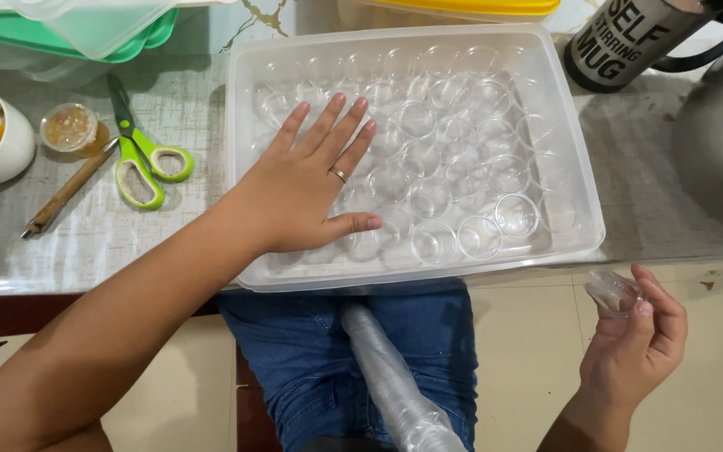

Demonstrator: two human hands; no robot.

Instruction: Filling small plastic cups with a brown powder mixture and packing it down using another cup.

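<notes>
Cups [428,197], small and clear, are sitting in rows inside the clear plastic tray [575,167] on the counter. I am seeing the left hand [307,184] lying flat on the cups at the tray's near left part, fingers spread wide, a ring on one. The right hand [638,347] is hovering off the counter's edge, fingertips pinching one small clear cup [612,291]. A sleeve of stacked cups [391,377] is lying across the lap. Green scissors [140,151] are resting left of the tray.
</notes>
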